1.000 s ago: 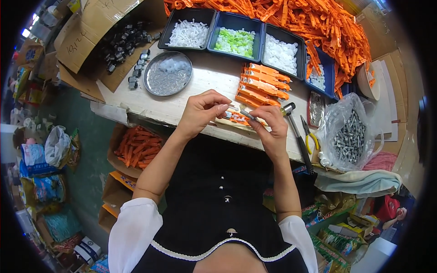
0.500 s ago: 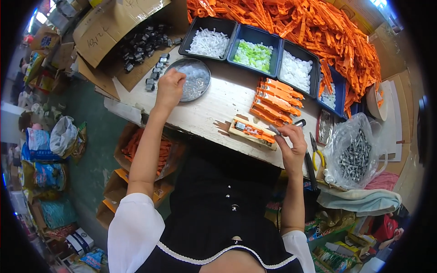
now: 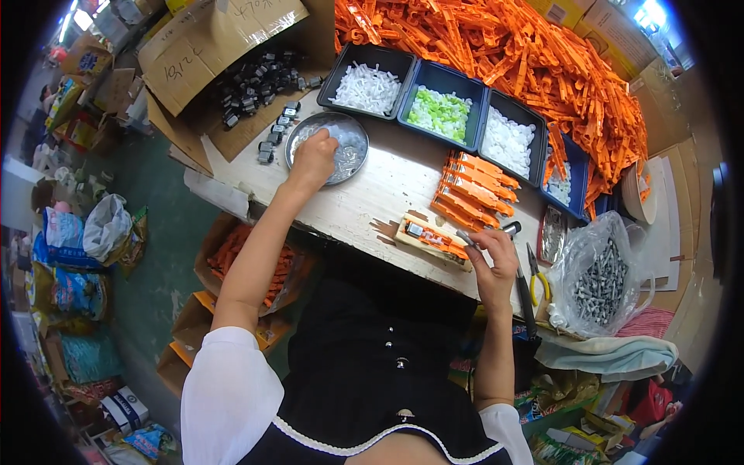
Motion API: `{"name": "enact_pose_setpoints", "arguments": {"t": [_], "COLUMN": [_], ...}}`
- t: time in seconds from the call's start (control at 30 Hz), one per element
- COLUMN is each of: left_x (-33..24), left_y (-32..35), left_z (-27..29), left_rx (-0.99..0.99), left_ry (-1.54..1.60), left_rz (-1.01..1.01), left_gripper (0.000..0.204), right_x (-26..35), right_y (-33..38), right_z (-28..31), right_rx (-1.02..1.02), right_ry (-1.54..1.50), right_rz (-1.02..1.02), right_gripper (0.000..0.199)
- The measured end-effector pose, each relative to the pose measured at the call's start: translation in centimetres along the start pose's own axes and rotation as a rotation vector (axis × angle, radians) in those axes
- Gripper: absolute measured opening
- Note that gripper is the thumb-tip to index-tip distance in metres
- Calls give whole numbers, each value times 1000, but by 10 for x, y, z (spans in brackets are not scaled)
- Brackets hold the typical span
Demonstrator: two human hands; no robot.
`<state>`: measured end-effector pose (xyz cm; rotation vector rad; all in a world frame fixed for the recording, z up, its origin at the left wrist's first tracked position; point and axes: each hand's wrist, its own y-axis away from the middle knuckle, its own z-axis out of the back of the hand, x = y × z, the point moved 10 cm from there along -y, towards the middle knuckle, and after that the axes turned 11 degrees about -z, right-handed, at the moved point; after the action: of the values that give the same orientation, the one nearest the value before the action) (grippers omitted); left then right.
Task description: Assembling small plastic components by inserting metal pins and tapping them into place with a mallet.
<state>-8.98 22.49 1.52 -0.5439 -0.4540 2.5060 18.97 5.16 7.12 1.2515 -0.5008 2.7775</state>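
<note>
Two bare hands, well apart over the white, scuffed worktable surface; left hand bunched, fingertips down in the round, shallow grey metal dish toward the left edge, over small clear pieces; pinching one or not, impossible to tell behind the knuckles; right hand closed, thumb against fingers, on a slim grey piece by the right end of an orange plastic body; contact there unclear; laid lengthwise in a long cream block at the near edge, probably to sit steady without a grip; farther from that edge, a stack of orange plastic bodies, set side by side, perhaps for tidiness; dark rectangular trays in a row toward the far edge, seemingly to separate parts by kind; yellow-handled pliers near the right corner, handles toward the near edge, apparently for a quick grab.
</note>
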Motion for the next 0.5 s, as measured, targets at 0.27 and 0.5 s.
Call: {"name": "enact_pose_setpoints", "arguments": {"t": [0.27,0.5], "left_x": [11,-7], "left_y": [0,-5], "left_z": [7,2], "left_rx": [-139,-49], "left_ry": [209,71], "left_rz": [67,18], "left_gripper": [9,10], "right_x": [-4,-2], "right_y": [2,5], "right_z": [4,1], "right_rx": [-1,10], "right_ry": [3,14], "right_rz": [8,5], "right_gripper": [20,20]}}
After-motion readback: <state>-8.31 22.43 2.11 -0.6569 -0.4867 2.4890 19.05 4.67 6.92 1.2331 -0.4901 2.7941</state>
